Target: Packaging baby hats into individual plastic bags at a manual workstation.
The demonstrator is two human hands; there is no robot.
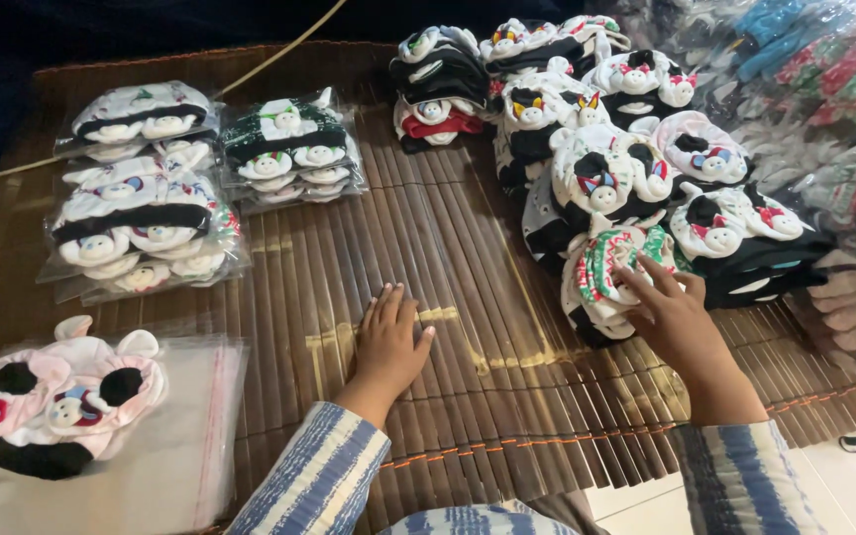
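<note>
In the head view, the right hand [681, 322] reached with fingers spread and lightly curled onto a folded green, red and white sock bundle [611, 267] at the near edge of the loose sock heap [636, 149] on the slatted bamboo mat [468, 297], holding nothing yet, while the left hand [388, 347] lay flat, fingers together, on the bare mat. The bundle looked soft, light and floppy, not fragile. It would likely be best pinched across its folded middle so the pair stayed together.
</note>
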